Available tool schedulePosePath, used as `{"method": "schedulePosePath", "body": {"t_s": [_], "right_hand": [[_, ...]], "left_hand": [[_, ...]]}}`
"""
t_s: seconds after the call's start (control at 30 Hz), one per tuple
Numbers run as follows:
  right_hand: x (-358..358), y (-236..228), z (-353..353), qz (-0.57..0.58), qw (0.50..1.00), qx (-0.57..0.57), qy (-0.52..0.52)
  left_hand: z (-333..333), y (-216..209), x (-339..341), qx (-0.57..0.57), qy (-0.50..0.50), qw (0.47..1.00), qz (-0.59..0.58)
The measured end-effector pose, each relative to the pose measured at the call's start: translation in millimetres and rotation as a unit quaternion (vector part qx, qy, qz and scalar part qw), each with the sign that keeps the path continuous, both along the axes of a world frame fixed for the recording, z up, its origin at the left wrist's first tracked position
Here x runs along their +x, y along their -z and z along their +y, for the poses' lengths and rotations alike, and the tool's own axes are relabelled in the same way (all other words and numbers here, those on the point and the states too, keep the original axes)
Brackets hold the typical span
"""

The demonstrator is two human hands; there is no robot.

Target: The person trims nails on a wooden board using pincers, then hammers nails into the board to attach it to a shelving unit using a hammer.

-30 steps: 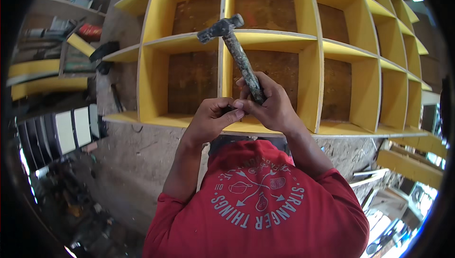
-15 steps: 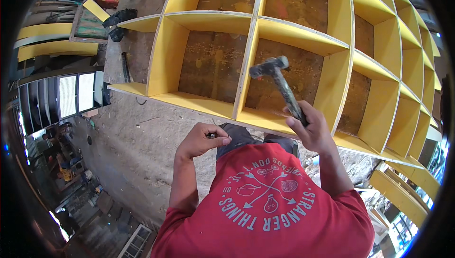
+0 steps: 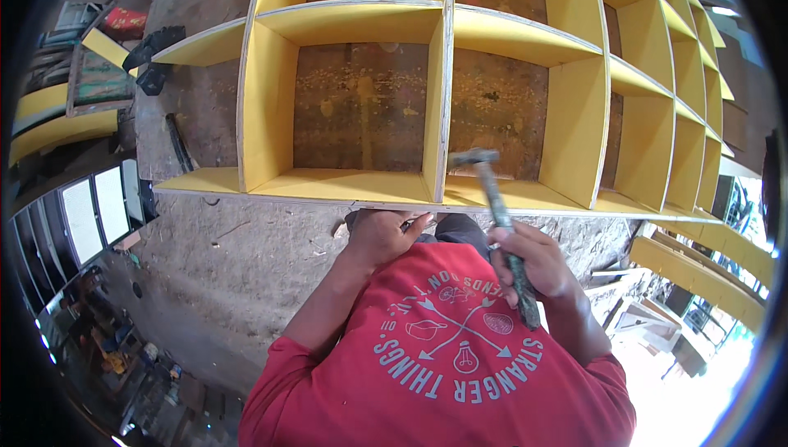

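My right hand (image 3: 532, 260) is wrapped round the handle of a claw hammer (image 3: 497, 201), its worn metal head slightly blurred over the near edge of a yellow shelf unit (image 3: 345, 183). The handle's end reaches down in front of my red shirt. Close against the unit's near edge is my left hand (image 3: 384, 235), fingers curled and closed. Whatever they hold, if anything, is too small or hidden to name. The unit is a grid of yellow boards with bare plywood edges, lying over a stained brown surface that shows through its compartments.
A dark tool-like object (image 3: 177, 145) and a black object (image 3: 153, 57) lie by the unit's left end. Yellow boards (image 3: 698, 270) are stacked low on the right. Below the unit is rough, dusty ground (image 3: 238, 242); cluttered goods fill the far left.
My left hand has moved up to the unit's near edge. The hammer has come lower and closer to that edge, my grip nearer mid-handle. The whole view has shifted.
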State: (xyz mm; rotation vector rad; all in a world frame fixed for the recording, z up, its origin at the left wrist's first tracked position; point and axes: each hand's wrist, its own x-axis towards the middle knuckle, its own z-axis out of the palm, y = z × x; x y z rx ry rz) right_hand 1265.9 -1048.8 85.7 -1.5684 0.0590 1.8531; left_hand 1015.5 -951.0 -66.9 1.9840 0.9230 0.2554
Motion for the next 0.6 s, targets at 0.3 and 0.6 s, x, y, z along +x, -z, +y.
{"method": "schedulePosePath", "body": {"t_s": [0.3,0.6], "right_hand": [[-7.5,16.5,0.2,0.027,0.999,0.009,-0.044],[5.7,22.4,-29.6,-0.319,0.904,0.146,-0.244]], "left_hand": [[-1.6,-3.6,1.1,-0.023,0.002,1.000,-0.012],[0.3,-33.8,9.4,-0.257,-0.050,0.965,0.028]]}}
